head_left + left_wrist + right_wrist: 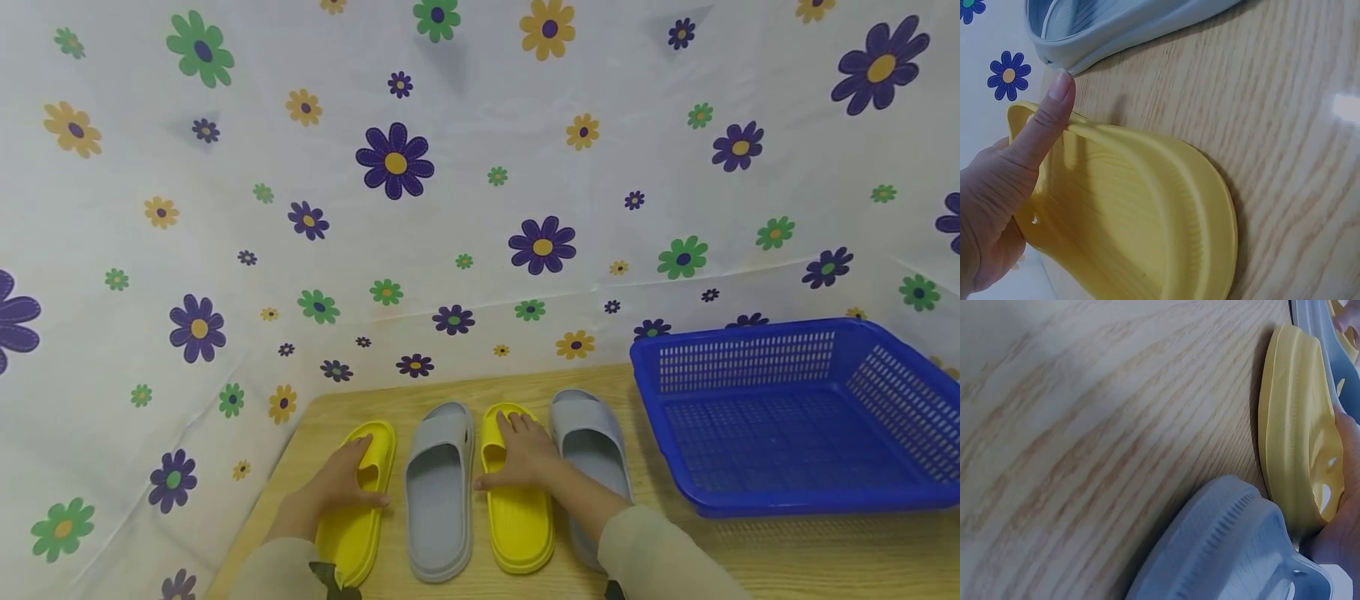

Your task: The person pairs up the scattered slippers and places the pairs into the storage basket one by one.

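Observation:
My left hand (333, 487) lies over the strap of the left yellow slipper (352, 533), its thumb held out straight past the slipper's inner edge. In the left wrist view that thumb (1044, 128) points toward a grey slipper (1116, 25), while the other fingers are mostly hidden. Over the strap of the second yellow slipper (521, 533) rests my right hand (525, 458), fingers spread forward and thumb reaching out to the left. A grey slipper (438, 517) stands between the two yellow ones. The other grey slipper (592, 454) is partly covered by my right forearm.
A blue plastic basket (750, 500) with slotted walls stands right of the slippers. All of it sits on a light wood-grain table (667, 567). Behind and at the left hangs a white sheet (465, 217) printed with flowers.

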The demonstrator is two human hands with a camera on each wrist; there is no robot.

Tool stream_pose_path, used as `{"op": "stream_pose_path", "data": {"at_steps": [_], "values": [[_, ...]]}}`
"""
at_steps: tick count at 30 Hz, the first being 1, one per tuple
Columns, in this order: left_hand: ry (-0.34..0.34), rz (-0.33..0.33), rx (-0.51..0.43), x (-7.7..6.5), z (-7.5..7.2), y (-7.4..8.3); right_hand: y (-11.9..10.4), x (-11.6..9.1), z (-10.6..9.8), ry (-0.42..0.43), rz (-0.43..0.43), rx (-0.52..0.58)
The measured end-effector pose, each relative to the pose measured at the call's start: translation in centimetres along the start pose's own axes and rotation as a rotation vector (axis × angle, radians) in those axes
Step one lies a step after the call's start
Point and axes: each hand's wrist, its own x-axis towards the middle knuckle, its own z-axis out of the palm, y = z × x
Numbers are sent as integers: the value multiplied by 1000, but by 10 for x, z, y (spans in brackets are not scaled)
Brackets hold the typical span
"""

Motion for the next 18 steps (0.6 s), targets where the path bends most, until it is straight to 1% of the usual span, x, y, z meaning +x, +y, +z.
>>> {"op": "stream_pose_path", "data": {"at_steps": [2, 8, 13, 17, 18], "values": [[-5, -3, -4, -1, -1, 1, 0, 0, 1, 1, -2, -1], [7, 41, 0, -2, -2, -4, -1, 1, 3, -6, -2, -2], [4, 39, 11, -1, 1, -11, -2, 1, 2, -29, 8, 5], [25, 59, 16, 0, 2, -8, -2, -2, -2, -31, 20, 16], [26, 54, 12, 0, 2, -7, -2, -3, -3, -34, 24, 16]]}}
